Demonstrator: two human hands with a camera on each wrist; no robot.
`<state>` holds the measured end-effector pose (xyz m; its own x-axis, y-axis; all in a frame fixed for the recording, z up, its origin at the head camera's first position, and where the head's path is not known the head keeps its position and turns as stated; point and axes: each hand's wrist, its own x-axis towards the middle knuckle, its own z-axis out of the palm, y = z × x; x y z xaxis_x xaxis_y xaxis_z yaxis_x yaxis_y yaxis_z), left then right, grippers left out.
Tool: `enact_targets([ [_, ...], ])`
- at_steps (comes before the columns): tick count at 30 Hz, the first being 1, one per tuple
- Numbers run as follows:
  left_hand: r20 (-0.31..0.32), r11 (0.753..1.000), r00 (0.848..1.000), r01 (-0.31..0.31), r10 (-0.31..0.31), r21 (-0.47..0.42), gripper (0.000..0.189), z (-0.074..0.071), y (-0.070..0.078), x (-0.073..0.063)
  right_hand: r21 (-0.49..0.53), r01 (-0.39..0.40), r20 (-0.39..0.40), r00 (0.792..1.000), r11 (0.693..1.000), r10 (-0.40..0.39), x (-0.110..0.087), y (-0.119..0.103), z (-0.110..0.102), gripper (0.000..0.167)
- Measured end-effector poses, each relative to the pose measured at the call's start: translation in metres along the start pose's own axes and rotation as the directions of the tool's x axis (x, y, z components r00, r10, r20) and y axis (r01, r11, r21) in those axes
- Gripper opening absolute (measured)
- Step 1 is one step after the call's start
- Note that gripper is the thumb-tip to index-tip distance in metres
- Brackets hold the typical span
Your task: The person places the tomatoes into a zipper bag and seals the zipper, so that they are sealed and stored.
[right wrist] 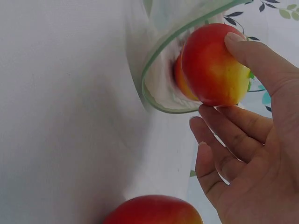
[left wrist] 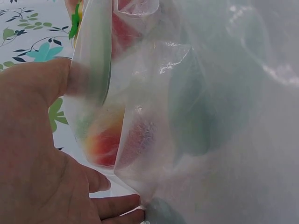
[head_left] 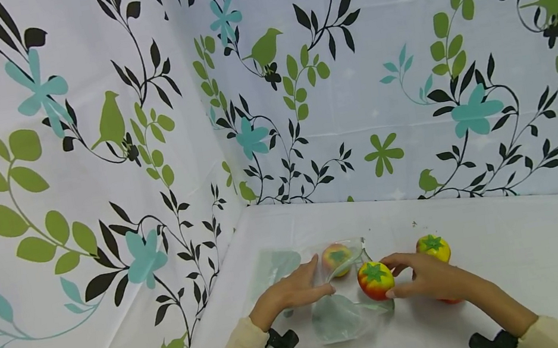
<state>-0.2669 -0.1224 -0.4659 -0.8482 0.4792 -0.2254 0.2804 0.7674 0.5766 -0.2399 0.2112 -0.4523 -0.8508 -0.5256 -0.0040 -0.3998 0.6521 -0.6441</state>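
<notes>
A clear plastic bag with pale green patches (head_left: 336,325) lies on the white table, its mouth facing right. My left hand (head_left: 293,288) holds the bag's side between thumb and fingers. Inside the bag is one red-and-yellow tomato (head_left: 333,256) with a green star-shaped top, blurred through the plastic in the left wrist view. My right hand (head_left: 430,279) pinches another such tomato (right wrist: 212,65) with thumb and fingertips, at the bag's green-edged mouth (right wrist: 148,88). Behind the right hand sits a further tomato (head_left: 433,247), and a red piece of fruit (head_left: 451,300) shows below that hand, mostly hidden.
Pale green see-through plastic (head_left: 271,268) lies flat left of the left hand; whether it belongs to the bag I cannot tell. A patterned cloth wall (head_left: 375,93) with leaves and birds stands behind and left of the white table (head_left: 551,259).
</notes>
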Motion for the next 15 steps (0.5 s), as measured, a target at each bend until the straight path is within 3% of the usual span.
enact_targets([
  [5, 0.002, 1.0, 1.0, 0.011, -0.011, 0.001, 0.102, 0.001, 0.0, 0.001, 0.044, -0.016, 0.044, 0.999, 0.999, 0.014, 0.005, 0.0, 0.006, 0.068],
  [15, 0.006, 1.0, 1.0, 0.002, -0.002, -0.012, 0.102, 0.001, -0.001, 0.001, 0.077, 0.044, 0.121, 0.991, 0.996, -0.053, 0.015, 0.0, 0.018, 0.063],
])
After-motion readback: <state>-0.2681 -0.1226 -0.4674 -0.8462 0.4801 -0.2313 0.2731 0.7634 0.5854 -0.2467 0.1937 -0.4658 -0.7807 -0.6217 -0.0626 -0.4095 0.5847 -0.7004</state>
